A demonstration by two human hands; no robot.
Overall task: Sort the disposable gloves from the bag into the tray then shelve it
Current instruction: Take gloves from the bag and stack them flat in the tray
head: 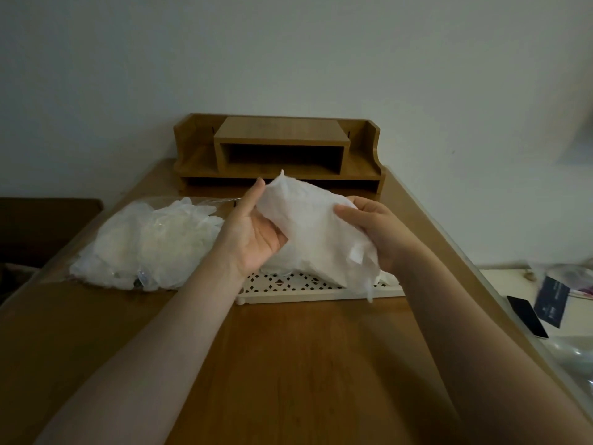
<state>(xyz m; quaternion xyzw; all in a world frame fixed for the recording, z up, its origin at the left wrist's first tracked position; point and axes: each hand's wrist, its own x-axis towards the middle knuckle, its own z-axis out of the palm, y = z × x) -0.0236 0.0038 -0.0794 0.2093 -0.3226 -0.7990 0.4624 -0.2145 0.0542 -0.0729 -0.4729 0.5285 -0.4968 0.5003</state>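
Left hand [256, 232] and right hand [375, 232] grip a limp, feather-light glove wad [314, 226] at nine and three o'clock; edges likely slippery.

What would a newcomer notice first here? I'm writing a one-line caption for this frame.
Two bare hands, left hand and right hand, hold a white bundle of gloves above the perforated white tray at the table's middle. Left of it lies the clear bag of gloves; behind stands a wooden shelf against the wall.
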